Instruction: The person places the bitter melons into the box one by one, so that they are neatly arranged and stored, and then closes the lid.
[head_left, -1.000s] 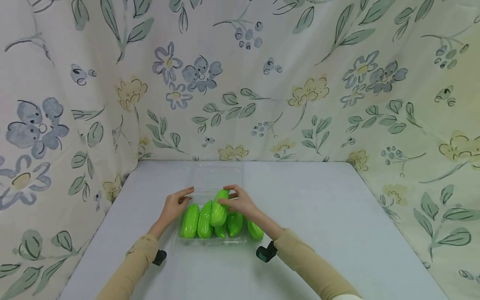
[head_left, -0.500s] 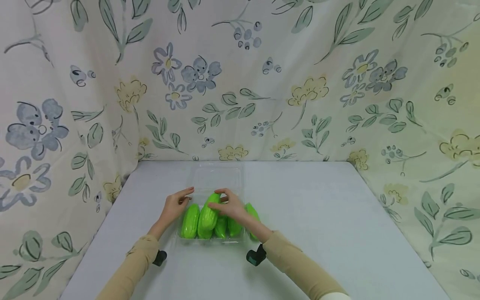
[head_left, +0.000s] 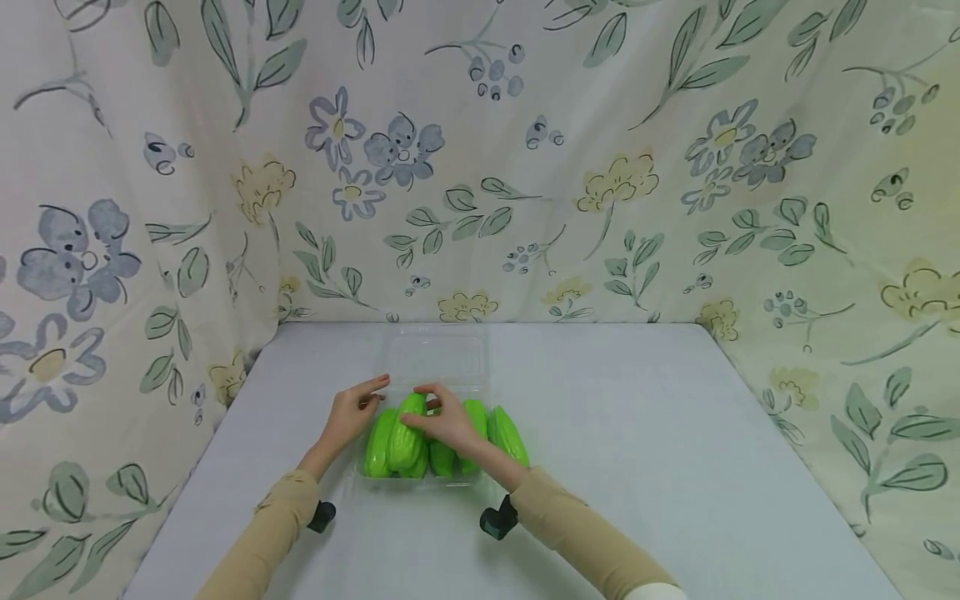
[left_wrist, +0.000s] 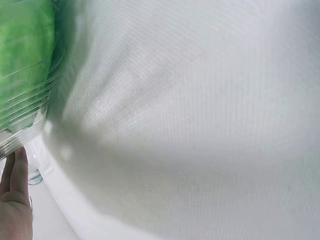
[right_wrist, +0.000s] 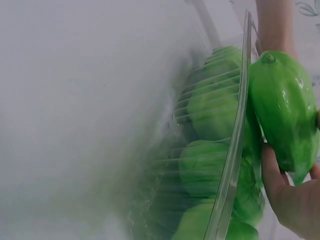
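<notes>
My right hand (head_left: 450, 421) grips a glossy light-green gourd (head_left: 406, 440) near its upper end, thumb on one side and fingers on the other. The held gourd (right_wrist: 282, 107) overlaps other gourds in a clear plastic clamshell container (head_left: 420, 482). In the right wrist view, its stem end is up beside the container's rim and its pointed tip is down by my fingers. My left hand (head_left: 352, 414) is at the container's left side. In the left wrist view, its straight fingers (left_wrist: 19, 172) reach up to the ridged wall.
The container's clear lid (head_left: 435, 354) lies folded back behind it. Several similar gourds, such as one (head_left: 378, 446) at the left, lie in the container. Another gourd (head_left: 510, 437) is on the white table (head_left: 637, 433) just right of it. A floral curtain (head_left: 480, 167) hangs behind.
My right hand has carried the held gourd leftward across the container and lower, toward the gourd at the left end. My left hand has stayed put.
</notes>
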